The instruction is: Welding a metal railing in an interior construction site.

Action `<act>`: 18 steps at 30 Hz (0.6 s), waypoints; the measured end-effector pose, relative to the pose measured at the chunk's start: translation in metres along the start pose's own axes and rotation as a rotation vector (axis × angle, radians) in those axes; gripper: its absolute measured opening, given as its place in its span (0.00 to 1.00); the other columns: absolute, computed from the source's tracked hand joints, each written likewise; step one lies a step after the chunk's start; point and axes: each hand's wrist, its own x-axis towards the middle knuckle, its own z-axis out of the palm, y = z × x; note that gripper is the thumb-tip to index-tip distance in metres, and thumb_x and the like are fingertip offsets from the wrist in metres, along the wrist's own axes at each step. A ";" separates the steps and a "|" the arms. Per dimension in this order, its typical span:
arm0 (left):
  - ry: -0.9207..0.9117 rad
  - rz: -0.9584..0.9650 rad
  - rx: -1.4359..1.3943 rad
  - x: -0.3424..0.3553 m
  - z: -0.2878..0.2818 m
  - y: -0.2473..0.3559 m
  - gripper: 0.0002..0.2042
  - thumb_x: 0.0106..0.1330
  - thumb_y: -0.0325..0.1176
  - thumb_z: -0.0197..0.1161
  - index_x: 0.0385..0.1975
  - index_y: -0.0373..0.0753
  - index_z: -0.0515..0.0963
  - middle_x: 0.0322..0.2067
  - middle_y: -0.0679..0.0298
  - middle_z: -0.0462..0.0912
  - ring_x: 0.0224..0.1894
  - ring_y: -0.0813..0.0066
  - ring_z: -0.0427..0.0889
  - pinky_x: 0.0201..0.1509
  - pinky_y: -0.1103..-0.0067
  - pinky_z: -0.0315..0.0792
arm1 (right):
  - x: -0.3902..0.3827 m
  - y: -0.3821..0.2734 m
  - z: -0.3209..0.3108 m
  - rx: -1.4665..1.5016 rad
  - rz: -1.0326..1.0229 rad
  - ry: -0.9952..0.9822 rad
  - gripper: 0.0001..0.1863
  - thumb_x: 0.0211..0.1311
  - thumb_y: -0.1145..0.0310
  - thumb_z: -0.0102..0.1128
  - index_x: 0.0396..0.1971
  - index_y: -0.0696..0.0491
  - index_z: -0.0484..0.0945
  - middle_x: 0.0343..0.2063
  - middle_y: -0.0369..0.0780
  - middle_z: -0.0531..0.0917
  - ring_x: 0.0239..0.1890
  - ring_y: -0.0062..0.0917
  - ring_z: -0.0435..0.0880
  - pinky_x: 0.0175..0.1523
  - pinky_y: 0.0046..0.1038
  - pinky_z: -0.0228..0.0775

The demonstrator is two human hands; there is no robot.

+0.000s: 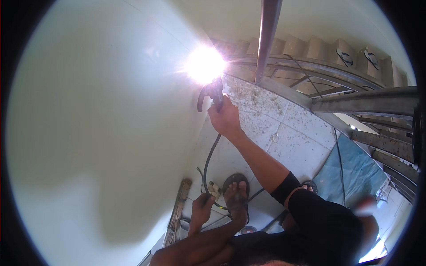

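Observation:
My right hand [226, 117] is wrapped round a dark welding electrode holder [216, 94], whose curved lever stands out on its left. At its far end a white welding arc [205, 65] glares where the pale wall meets the metal railing. The glare hides the electrode tip and the joint. A black cable [211, 155] runs down from the holder, bending past my left hand [201, 213]. That hand is low beside my knee, fingers closed. A thin dark end sticks up by it, and whether the fingers grip this or the cable is unclear.
Metal railing bars [364, 102] cross the right side, with an upright post [268, 40] above. Beyond are stairs [295, 46] with flip-flops [345, 57]. Debris dots the white tiles [284, 128]. A blue-green sheet [350, 170] lies right; a bundle of thin rods [177, 210] leans by the wall.

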 end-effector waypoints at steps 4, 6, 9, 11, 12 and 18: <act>-0.011 -0.012 0.032 0.000 0.001 0.003 0.15 0.64 0.41 0.57 0.31 0.30 0.75 0.20 0.59 0.75 0.25 0.77 0.69 0.31 0.76 0.67 | 0.001 0.005 0.003 0.022 -0.046 0.024 0.14 0.50 0.71 0.54 0.37 0.59 0.68 0.18 0.51 0.78 0.23 0.50 0.80 0.30 0.44 0.71; -0.008 -0.006 0.042 0.000 0.001 0.003 0.15 0.64 0.40 0.56 0.31 0.30 0.75 0.20 0.58 0.75 0.25 0.76 0.70 0.31 0.76 0.67 | 0.000 0.006 0.003 0.038 -0.038 0.018 0.14 0.50 0.72 0.54 0.37 0.59 0.68 0.18 0.52 0.78 0.23 0.50 0.80 0.30 0.44 0.71; -0.015 -0.004 0.005 -0.001 0.000 0.002 0.14 0.64 0.39 0.57 0.32 0.30 0.75 0.21 0.57 0.76 0.26 0.77 0.71 0.32 0.76 0.68 | -0.001 0.005 0.004 0.042 -0.026 0.009 0.13 0.51 0.71 0.54 0.38 0.58 0.69 0.18 0.50 0.78 0.22 0.47 0.80 0.30 0.41 0.70; -0.010 -0.002 0.016 0.000 0.002 0.006 0.14 0.64 0.38 0.57 0.32 0.30 0.75 0.21 0.59 0.76 0.26 0.78 0.70 0.32 0.77 0.67 | 0.001 0.013 0.003 0.020 -0.022 0.014 0.13 0.51 0.70 0.54 0.38 0.57 0.70 0.18 0.49 0.78 0.22 0.44 0.80 0.29 0.39 0.70; -0.028 -0.024 -0.019 0.001 0.004 0.009 0.13 0.64 0.37 0.57 0.33 0.30 0.75 0.21 0.59 0.76 0.26 0.79 0.70 0.32 0.77 0.67 | 0.003 0.023 0.006 -0.061 -0.117 0.046 0.13 0.52 0.70 0.54 0.38 0.57 0.70 0.17 0.48 0.78 0.21 0.43 0.80 0.28 0.38 0.70; -0.018 -0.015 0.000 0.000 -0.001 0.005 0.15 0.64 0.39 0.58 0.34 0.29 0.76 0.23 0.58 0.77 0.28 0.77 0.71 0.35 0.77 0.68 | 0.000 0.000 0.000 0.046 -0.039 0.104 0.12 0.52 0.69 0.56 0.34 0.59 0.70 0.15 0.46 0.76 0.19 0.41 0.79 0.26 0.36 0.68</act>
